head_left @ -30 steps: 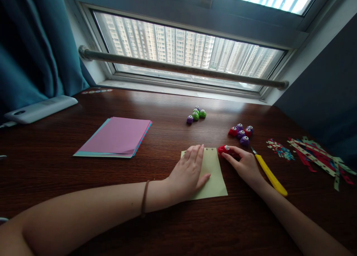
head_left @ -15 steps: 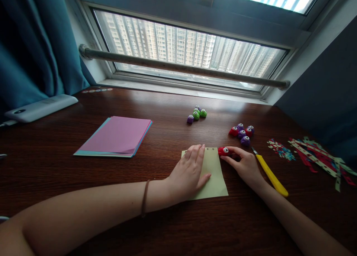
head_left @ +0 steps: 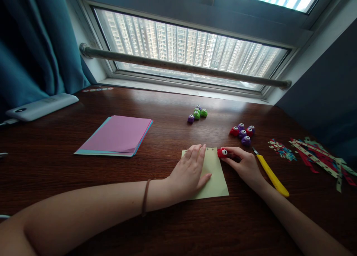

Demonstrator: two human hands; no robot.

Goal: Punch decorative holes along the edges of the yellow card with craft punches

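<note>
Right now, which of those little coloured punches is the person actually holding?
The red punch at the yellow paper's top right corner, gripped by the right hand. The other punches sit untouched in two clusters farther back, one green and purple, one red and purple.

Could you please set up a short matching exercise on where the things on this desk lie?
Things:
1. red punch
2. yellow knife
3. pink paper stack
4. pale yellow sheet

Places:
A. under the left hand
B. in the right hand
C. far left of both hands
D. just right of the right hand

Pairs: 1-B, 2-D, 3-C, 4-A
</note>
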